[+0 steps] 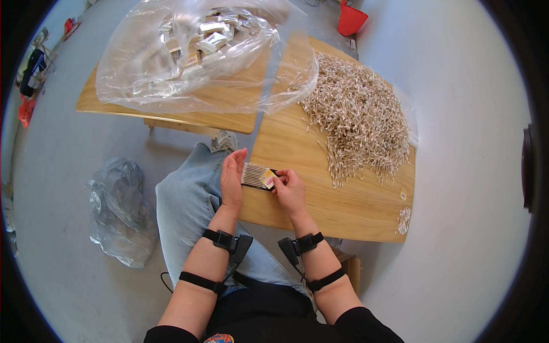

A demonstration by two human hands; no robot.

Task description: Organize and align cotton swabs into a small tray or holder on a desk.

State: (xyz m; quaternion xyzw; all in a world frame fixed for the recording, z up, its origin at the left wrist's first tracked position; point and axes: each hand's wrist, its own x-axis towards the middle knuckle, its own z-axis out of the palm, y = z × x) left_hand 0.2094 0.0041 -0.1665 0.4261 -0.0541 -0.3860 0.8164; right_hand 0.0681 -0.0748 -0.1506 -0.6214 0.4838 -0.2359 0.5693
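Near the table's left edge lies a flat row of cotton swabs (251,174), side by side. My left hand (231,180) is against the left end of this row, its fingers stretched out and close together, gripping nothing. My right hand (289,190) pinches a small yellow-and-white card (268,178) between thumb and fingers, over the right end of the row. A black edge shows beneath the card; what it belongs to is mostly hidden. Whether the row sits inside a clear packet I cannot tell.
A big heap of loose cotton swabs (360,114) covers the far right of the wooden table (320,208). A clear bag (143,86) of packed swabs lies on a second table (94,97). Few swabs (404,220) lie at the right corner. A crumpled plastic bag (120,206) rests on the floor.
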